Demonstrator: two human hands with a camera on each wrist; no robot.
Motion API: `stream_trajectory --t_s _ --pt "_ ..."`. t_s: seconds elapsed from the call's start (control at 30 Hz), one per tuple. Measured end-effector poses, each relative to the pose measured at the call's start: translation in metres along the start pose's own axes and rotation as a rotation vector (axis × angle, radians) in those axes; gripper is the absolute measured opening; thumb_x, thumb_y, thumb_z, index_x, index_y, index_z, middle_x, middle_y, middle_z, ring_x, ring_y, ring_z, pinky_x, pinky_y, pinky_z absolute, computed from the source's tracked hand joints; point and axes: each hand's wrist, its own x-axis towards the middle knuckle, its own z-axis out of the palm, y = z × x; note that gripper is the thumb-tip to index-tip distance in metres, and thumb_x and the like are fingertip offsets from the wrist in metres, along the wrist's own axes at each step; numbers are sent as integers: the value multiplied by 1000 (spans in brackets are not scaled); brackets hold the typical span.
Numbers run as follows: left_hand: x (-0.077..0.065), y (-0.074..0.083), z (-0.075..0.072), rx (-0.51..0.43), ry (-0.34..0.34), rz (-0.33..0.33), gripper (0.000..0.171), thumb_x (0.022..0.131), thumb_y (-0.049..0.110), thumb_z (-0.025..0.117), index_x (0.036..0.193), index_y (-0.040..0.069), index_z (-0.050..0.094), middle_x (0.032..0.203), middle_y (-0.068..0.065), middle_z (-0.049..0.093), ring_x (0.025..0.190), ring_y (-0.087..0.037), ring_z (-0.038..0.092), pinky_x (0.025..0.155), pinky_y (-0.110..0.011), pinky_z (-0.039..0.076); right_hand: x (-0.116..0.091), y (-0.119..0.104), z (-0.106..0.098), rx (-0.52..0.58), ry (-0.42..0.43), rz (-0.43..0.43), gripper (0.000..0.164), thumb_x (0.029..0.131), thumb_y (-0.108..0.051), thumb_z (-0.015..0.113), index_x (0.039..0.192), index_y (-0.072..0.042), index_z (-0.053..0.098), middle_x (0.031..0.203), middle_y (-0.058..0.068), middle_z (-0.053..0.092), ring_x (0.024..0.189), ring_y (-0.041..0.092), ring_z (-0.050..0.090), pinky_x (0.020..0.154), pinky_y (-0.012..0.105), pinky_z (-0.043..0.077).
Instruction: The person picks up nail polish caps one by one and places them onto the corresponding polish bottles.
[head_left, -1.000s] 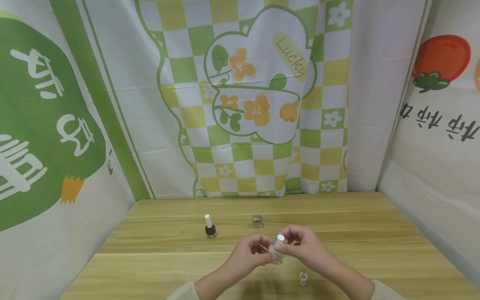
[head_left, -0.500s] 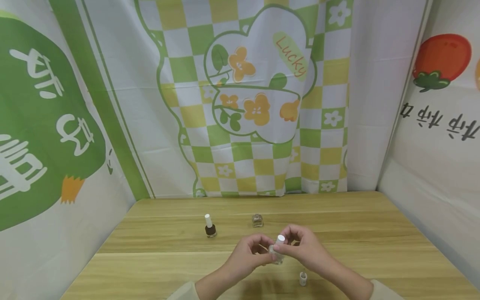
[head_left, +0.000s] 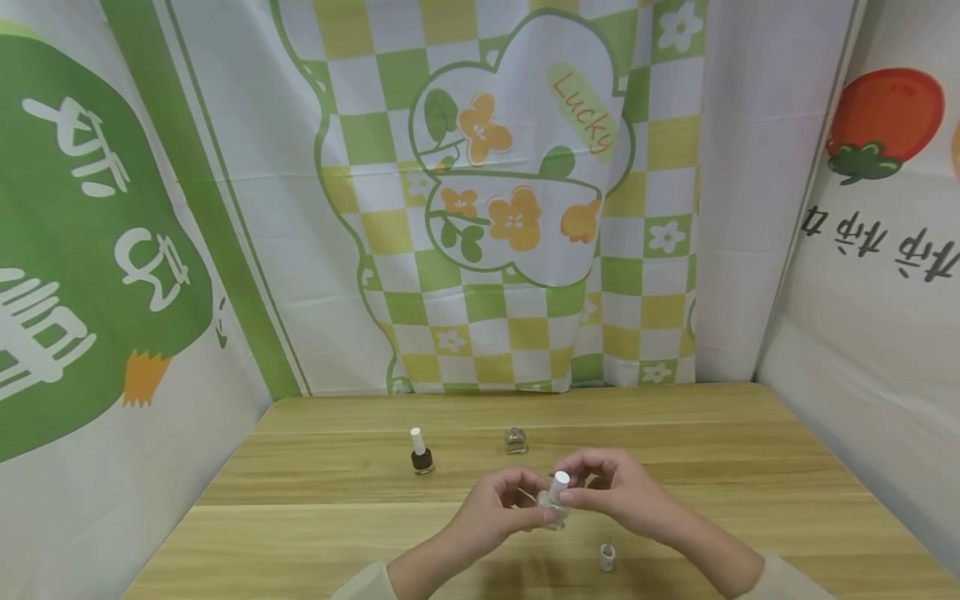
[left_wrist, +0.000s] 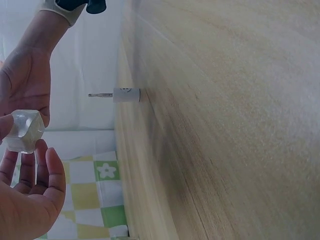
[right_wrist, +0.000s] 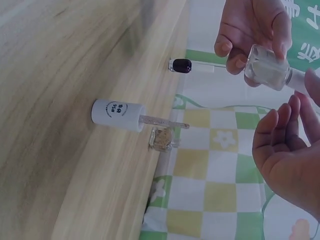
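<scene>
My left hand (head_left: 495, 504) grips a small glass nail polish bottle (right_wrist: 266, 69) of pale, nearly clear polish between thumb and fingers, above the table. On its neck sits a white cap (head_left: 560, 481), which my right hand (head_left: 622, 496) pinches with the thumb at its side. The other right fingers are loosely bent in the right wrist view. Below the hands, a loose white cap (right_wrist: 117, 114) stands on the table with its glitter-coated brush (right_wrist: 162, 122) pointing up.
An uncapped square bottle of brownish glitter polish (head_left: 515, 442) stands behind the hands on the wooden table (head_left: 315, 467). Left of it is a dark nail polish bottle (head_left: 422, 461) with a white cap on. Printed cloth (head_left: 510, 333) hangs along the table's back edge.
My right thumb and fingers have shifted slightly rightward on the cap, showing more of it, and the right forearm moved a little right. The left hand holds the bottle as before.
</scene>
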Motion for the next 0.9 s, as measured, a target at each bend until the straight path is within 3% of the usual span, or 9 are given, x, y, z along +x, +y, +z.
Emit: stream_trajectory --t_s 0.3,0.6,0.9 --pt "0 1 0 -9 -16 15 25 84 5 72 106 -3 64 96 -3 65 82 -18 60 68 -23 51 0 0 -1 56 -99 6 20 95 -7 61 113 -2 66 99 11 63 85 15 58 70 33 56" --pt "0 1 -1 0 -27 16 25 84 9 73 105 -1 65 96 -3 66 83 -16 60 69 -23 50 1 -1 1 -9 -23 9 16 92 -10 66 106 -4 69 94 10 64 83 14 57 71 31 53" --pt "1 -1 -1 16 -8 16 23 84 12 73 104 3 66 96 -4 66 84 -18 60 70 -24 50 2 -3 8 -16 66 86 15 89 -12 70 99 -2 67 86 5 61 80 14 56 68 29 52"
